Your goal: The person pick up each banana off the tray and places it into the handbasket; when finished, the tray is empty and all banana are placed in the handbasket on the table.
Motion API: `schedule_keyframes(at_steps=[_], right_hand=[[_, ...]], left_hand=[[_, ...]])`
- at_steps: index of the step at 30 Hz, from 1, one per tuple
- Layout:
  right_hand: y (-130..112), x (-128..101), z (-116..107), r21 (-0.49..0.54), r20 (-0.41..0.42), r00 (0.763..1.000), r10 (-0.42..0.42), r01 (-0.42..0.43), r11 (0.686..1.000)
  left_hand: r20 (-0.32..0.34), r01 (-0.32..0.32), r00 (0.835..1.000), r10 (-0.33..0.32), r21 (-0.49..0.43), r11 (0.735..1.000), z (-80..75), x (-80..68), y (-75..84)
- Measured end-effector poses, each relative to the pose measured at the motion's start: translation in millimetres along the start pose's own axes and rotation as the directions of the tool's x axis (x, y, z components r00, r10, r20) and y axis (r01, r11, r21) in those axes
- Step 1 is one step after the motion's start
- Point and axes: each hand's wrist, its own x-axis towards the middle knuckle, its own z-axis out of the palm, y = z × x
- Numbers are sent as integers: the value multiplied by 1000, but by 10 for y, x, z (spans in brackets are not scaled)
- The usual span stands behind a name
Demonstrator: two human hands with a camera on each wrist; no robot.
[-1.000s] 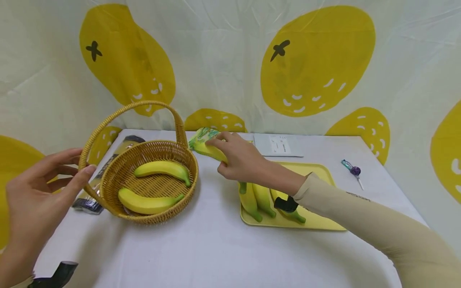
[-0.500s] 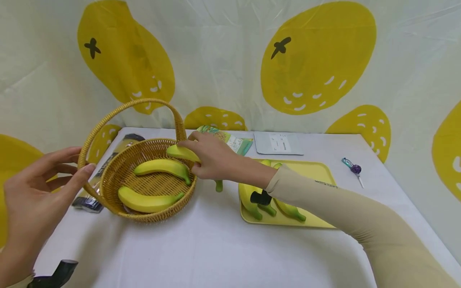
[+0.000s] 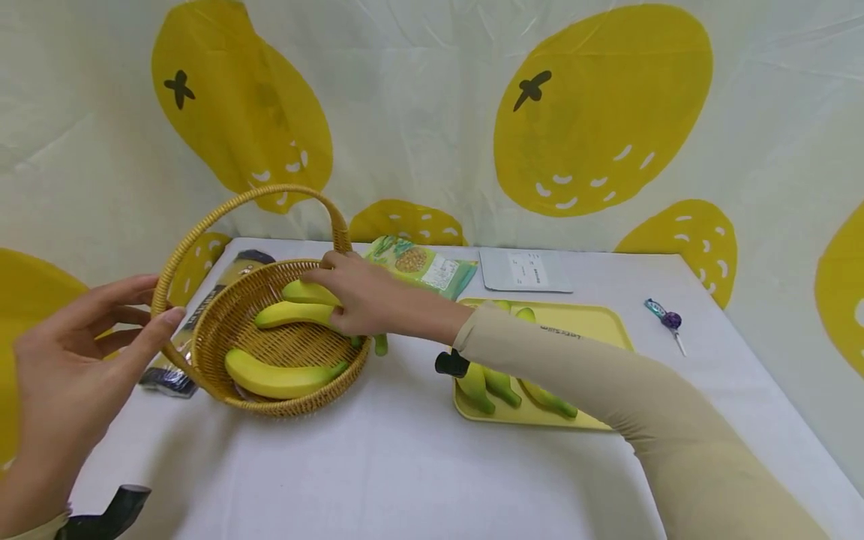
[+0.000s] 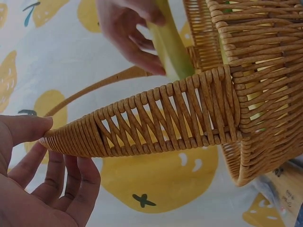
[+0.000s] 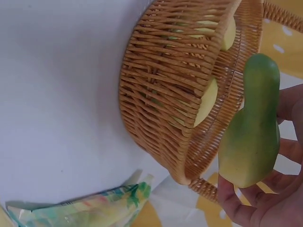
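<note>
Banana (image 3: pixel 307 292) in the right hand (image 3: pixel 358 296): positioned over the far rim of the wicker basket (image 3: pixel 223 330), yellow end inside the basket, green stem end (image 3: pixel 381 345) projecting past the rim toward the surface (image 3: pixel 405 465). The right hand's fingers (image 3: pixel 317 276) are curled over the top of this banana and grip it; the right wrist view confirms the green end (image 5: pixel 251 132) lying across the fingers (image 5: pixel 232 203), beside the basket wall (image 5: pixel 165 94).

Two more bananas lie inside the basket: one (image 3: pixel 290 315) directly below the held banana, one (image 3: pixel 280 377) at the near side.

The left hand (image 3: pixel 74 360) is at the left end of the basket handle (image 3: pixel 202 225). Its fingers are extended and only slightly bent; the thumb tip (image 4: pixel 38 125) touches the handle base, the other fingers (image 4: pixel 71 184) sit beneath the weave without closing on it.

A yellow tray (image 3: pixel 594 322) to the right carries further bananas (image 3: pixel 499 386); the sleeve (image 3: pixel 574 367) covers most of them, so their count cannot be determined. A green snack packet (image 3: pixel 418 264) lies behind the basket, partly hidden by the right hand. A dark packet (image 3: pixel 169 379) left of the basket is mostly concealed by it.
</note>
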Motion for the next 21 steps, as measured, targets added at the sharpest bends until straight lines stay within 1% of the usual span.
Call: schedule_keyframes(at_steps=[7,13,21], right_hand=[[-18,165,96,-3,23,1000,-18,18,1000],[-87,295,234,-9,55,998,-42,42,999],[-167,422,357,-27,70,996,-64,66,997]], left_hand=[[1,-8,1000,8,4,1000,6,-13,-14],[-5,-4,1000,4,1,1000,5,-29,-15],[-3,-4,1000,4,-1,1000,7,-1,-11]])
